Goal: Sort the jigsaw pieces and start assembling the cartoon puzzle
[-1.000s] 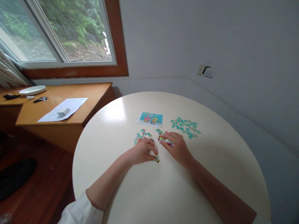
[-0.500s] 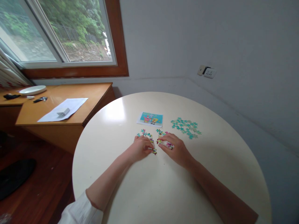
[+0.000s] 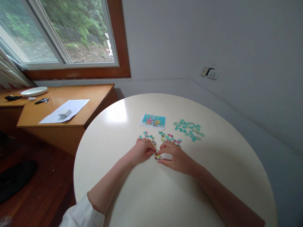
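Between my hands, low over the round white table, is a small cluster of jigsaw puzzle pieces, yellow and multicoloured. My left hand pinches its left side, the fingertips closed on it. From the right, my right hand has thumb and fingers curved around a puzzle piece at the cluster's right side; the piece is largely hidden. Beyond my left hand lies a pile of loose pieces, partly covered by it. Another colourful pile lies just past my right hand.
A cartoon picture card lies behind the piles. Teal puzzle pieces are spread at the right. On the wooden desk at the left are a paper sheet, a small grey-white block and a white dish.
My left hand has drawn its pieces slightly up the table and closed its fingers. My right hand has come down and left from the right pile to meet them with a piece.
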The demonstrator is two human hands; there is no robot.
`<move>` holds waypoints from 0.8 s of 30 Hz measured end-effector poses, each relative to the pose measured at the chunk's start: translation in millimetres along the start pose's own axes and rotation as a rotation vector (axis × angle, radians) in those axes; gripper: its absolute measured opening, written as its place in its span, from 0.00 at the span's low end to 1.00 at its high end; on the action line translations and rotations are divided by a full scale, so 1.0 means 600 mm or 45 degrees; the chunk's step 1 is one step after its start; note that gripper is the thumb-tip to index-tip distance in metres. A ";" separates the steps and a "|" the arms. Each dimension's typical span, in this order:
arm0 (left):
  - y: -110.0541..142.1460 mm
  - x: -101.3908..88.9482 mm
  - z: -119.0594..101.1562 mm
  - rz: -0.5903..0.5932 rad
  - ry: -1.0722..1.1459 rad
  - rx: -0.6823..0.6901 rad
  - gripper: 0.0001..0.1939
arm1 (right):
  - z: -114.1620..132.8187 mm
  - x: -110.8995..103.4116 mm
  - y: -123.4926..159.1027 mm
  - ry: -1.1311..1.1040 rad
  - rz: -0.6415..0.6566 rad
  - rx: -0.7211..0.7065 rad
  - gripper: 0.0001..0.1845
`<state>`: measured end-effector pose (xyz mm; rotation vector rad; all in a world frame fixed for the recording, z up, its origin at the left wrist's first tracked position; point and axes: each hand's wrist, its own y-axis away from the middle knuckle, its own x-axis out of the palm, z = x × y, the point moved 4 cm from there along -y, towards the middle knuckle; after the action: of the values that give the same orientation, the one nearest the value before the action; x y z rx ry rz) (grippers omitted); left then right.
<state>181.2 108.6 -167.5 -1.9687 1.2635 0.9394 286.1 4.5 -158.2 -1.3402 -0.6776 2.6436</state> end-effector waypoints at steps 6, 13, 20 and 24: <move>0.000 0.000 -0.001 0.002 0.027 -0.016 0.06 | -0.002 0.003 0.001 0.019 0.033 0.000 0.07; -0.001 0.000 0.000 -0.010 0.066 0.012 0.06 | -0.002 0.006 0.001 0.046 0.049 -0.010 0.07; -0.001 0.000 -0.001 -0.006 0.061 0.008 0.07 | -0.003 0.004 0.002 0.066 0.044 -0.023 0.08; -0.001 -0.001 -0.002 -0.001 0.059 0.010 0.06 | -0.004 0.003 0.003 0.075 0.049 -0.027 0.08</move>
<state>181.7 108.0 -166.4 -1.9956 1.2897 0.8922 286.9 4.4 -161.4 -1.4451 -0.6810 2.6218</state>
